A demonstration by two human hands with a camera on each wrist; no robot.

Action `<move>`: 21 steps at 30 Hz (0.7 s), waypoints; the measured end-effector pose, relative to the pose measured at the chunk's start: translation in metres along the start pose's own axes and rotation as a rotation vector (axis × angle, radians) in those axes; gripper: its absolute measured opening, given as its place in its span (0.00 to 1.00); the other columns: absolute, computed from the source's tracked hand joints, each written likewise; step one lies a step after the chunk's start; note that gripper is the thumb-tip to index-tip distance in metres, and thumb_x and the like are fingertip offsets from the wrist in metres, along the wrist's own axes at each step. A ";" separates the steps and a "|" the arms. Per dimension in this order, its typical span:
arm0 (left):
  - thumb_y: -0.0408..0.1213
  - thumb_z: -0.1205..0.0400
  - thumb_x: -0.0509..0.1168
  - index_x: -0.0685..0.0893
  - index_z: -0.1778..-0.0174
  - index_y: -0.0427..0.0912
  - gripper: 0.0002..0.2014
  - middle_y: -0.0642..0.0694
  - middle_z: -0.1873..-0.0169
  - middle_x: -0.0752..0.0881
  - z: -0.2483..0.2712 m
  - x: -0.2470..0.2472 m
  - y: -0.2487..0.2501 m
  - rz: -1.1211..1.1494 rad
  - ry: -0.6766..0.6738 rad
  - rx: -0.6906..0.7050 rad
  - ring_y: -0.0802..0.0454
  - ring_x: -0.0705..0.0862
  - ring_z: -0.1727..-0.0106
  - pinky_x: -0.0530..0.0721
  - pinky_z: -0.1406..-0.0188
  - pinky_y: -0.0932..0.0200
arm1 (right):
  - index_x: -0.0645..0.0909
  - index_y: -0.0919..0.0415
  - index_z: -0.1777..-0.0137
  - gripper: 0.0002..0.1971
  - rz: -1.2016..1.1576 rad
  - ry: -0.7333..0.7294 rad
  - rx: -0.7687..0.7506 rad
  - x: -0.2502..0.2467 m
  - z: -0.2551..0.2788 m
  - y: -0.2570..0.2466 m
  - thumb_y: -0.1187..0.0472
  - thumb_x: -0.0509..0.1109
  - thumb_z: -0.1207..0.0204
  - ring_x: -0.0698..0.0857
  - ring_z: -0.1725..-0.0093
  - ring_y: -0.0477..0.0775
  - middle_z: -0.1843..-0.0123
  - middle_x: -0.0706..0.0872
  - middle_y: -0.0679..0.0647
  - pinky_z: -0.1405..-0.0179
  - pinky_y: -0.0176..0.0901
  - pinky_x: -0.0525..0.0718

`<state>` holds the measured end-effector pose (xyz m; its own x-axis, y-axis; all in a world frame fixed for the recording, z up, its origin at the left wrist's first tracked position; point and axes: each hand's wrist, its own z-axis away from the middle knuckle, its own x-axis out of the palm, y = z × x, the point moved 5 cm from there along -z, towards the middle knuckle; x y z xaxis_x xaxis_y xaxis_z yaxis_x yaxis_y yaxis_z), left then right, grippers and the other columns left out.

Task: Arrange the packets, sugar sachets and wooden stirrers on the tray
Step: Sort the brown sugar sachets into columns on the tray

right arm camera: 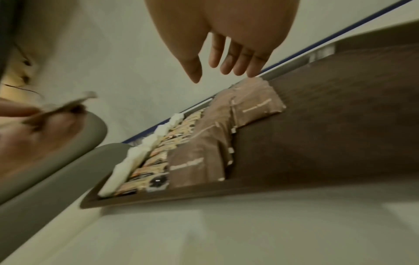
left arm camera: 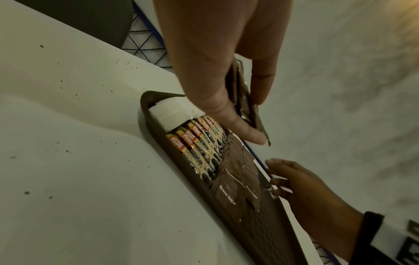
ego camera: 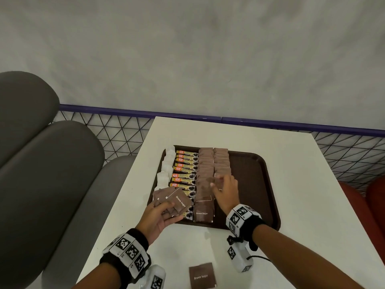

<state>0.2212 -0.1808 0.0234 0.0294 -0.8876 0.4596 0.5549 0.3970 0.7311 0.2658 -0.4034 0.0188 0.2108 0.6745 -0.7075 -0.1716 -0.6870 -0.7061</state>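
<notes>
While the left hand (ego camera: 160, 215) grips a fan of brown sachets (ego camera: 174, 200) over the tray's (ego camera: 260, 184) near-left corner, the right hand (ego camera: 226, 189) hovers, fingers spread and empty, above the unfinished second sachet column (one stray (ego camera: 202, 275) lies on the table); next, likely take one and lay it there.

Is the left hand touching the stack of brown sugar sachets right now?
Touching. In the head view the left hand grips the stack of brown sugar sachets, thumb on top; the left wrist view shows fingers pinching it.

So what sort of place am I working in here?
Probably a café or fast-food dining area: a brown serving tray of brown sugar sachets and coffee granule sticks on a white table, with grey padded bench seating alongside.
</notes>
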 end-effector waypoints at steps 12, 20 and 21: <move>0.24 0.20 0.62 0.78 0.34 0.39 0.18 0.34 0.45 0.88 0.010 0.006 0.003 -0.025 -0.005 0.086 0.43 0.90 0.50 0.89 0.53 0.49 | 0.75 0.59 0.51 0.15 -0.467 -0.626 -0.036 0.046 0.043 -0.056 0.52 0.74 0.29 0.80 0.54 0.50 0.53 0.81 0.53 0.50 0.47 0.79; 0.31 0.19 0.65 0.79 0.36 0.40 0.15 0.35 0.46 0.88 0.012 0.008 0.002 -0.071 0.007 0.061 0.38 0.88 0.47 0.89 0.54 0.48 | 0.74 0.65 0.55 0.10 -0.523 -0.733 0.053 0.044 0.043 -0.056 0.67 0.74 0.29 0.81 0.72 0.42 0.61 0.82 0.56 0.72 0.33 0.81; 0.31 0.19 0.65 0.79 0.36 0.41 0.15 0.35 0.46 0.89 0.012 0.008 0.003 -0.087 0.016 0.070 0.38 0.88 0.46 0.89 0.55 0.49 | 0.74 0.62 0.57 0.09 -0.522 -0.742 0.040 0.042 0.043 -0.057 0.68 0.73 0.28 0.81 0.73 0.41 0.62 0.81 0.54 0.74 0.30 0.80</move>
<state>0.2132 -0.1839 0.0354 -0.0030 -0.9228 0.3853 0.4969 0.3330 0.8014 0.2436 -0.3239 0.0281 -0.4009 0.9076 -0.1246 -0.2643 -0.2448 -0.9328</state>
